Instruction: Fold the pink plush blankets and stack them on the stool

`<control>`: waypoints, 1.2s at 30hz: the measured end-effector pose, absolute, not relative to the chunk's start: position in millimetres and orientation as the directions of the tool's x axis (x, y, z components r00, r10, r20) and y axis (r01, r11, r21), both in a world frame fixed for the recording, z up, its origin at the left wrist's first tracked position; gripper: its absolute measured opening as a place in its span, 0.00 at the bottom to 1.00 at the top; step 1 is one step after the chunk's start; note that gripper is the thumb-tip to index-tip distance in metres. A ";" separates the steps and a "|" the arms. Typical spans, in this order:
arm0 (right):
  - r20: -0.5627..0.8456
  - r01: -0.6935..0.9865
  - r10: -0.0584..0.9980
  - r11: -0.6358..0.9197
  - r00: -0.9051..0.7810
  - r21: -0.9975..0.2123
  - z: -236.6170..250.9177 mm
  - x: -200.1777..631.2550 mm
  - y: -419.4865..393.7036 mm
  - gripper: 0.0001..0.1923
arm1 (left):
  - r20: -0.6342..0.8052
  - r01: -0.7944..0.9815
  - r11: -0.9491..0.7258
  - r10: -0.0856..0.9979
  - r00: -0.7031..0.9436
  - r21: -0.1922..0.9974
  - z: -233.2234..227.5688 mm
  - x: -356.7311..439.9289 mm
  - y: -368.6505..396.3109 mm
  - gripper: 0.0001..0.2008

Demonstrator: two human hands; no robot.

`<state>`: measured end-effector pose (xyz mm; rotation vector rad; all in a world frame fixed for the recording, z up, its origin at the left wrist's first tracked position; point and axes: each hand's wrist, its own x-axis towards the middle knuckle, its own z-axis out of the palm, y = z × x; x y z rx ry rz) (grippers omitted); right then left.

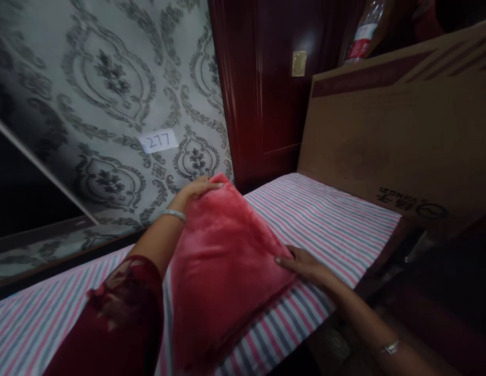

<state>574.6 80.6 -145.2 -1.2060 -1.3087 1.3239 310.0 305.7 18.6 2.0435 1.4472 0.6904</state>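
Observation:
A red plush cloth, with a soft fuzzy surface and a few creases, lies on a pink, grey and white striped sheet. Its kind, blanket or cover, is not certain. My left hand grips its far corner, thumb on top and the other fingers mostly hidden. At the right corner, my right hand pinches the edge between the thumb above and fingers partly hidden. The near edge of the cloth is dark and runs out toward the bottom of the view.
Behind the sheet stands a large cardboard box, with a plastic bottle near its top edge. A dark red wooden panel and a patterned wall with a paper label reading 277 border the far side.

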 end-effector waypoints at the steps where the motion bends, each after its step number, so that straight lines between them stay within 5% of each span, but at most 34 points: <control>1: -0.038 -0.005 0.990 -0.039 -0.134 -0.999 -139.9 570.4 79.1 0.25 | 0.126 0.637 -0.305 0.942 0.311 0.708 32.7 300.6 296.1 0.23; 6: 0.191 0.126 0.976 0.203 -0.102 -0.971 -79.9 559.4 66.6 0.19 | 0.318 0.410 -0.466 0.869 0.380 0.784 104.2 237.2 221.4 0.26; 13: 0.623 0.495 0.766 0.608 -0.160 -0.620 22.1 563.4 58.1 0.24 | 0.421 0.453 -0.484 0.875 0.239 0.749 144.9 142.1 119.6 0.24; 18: 0.674 0.576 0.686 0.679 -0.274 -0.456 53.5 542.9 115.6 0.26 | 0.389 0.525 -0.410 0.908 0.157 0.746 130.8 117.9 109.4 0.19; 23: 0.831 0.675 0.481 0.714 -0.277 -0.188 82.1 526.3 125.0 0.33 | 0.616 0.603 -0.532 0.784 0.083 0.595 131.5 104.3 88.0 0.16; 26: 0.859 0.741 0.414 0.669 -0.300 -0.064 55.6 525.9 96.9 0.37 | 0.700 0.729 -0.558 0.698 0.152 0.397 100.2 93.4 64.2 0.15; 30: 0.802 0.779 0.478 0.626 -0.358 -0.025 -62.5 527.8 55.1 0.31 | 0.639 0.796 -0.590 0.666 0.385 0.135 -10.3 84.6 26.9 0.10; 33: 0.664 0.707 0.532 0.707 -0.525 -0.009 -156.8 528.2 25.1 0.27 | 0.364 0.835 -0.525 0.819 0.444 0.163 -100.7 83.0 -6.7 0.15; 36: 0.610 0.710 0.612 0.695 -0.504 -0.110 -198.3 528.8 6.8 0.28 | 0.319 0.860 -0.470 0.860 0.397 0.198 -148.1 79.1 -31.6 0.17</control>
